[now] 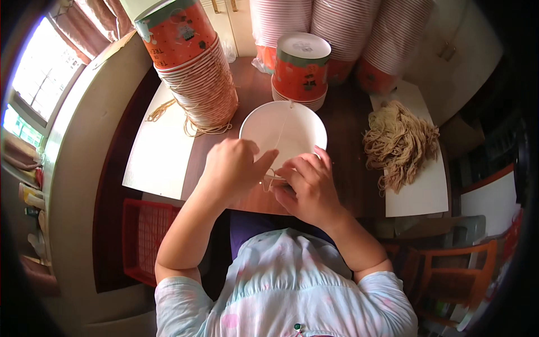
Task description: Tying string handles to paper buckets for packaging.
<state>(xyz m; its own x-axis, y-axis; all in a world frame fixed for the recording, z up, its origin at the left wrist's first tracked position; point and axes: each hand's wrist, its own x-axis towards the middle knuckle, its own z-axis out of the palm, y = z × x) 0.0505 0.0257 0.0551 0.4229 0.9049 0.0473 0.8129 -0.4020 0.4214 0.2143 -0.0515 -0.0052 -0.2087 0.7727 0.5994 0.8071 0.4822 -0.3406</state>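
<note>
A white-lined paper bucket (303, 126) sits before me on the brown table, its round mouth facing up. A thin cord (282, 126) runs from a spot on its far rim across the inside to the near rim, where it forms a small loop. My left hand (227, 165) is at the bucket's near left, thumb apart from its curled fingers, with nothing visible between them. At the near right rim, my right hand (311, 182) pinches the cord by the loop between thumb and fingers. Part of the near rim is hidden by my hands.
A tall stack of orange and green buckets (193, 70), draped with cords, stands at left. Behind is a shorter stack (301, 70), then several bagged stacks (345, 31). A heap of beige cords (398, 143) lies at right. A red plastic crate (147, 236) sits below left.
</note>
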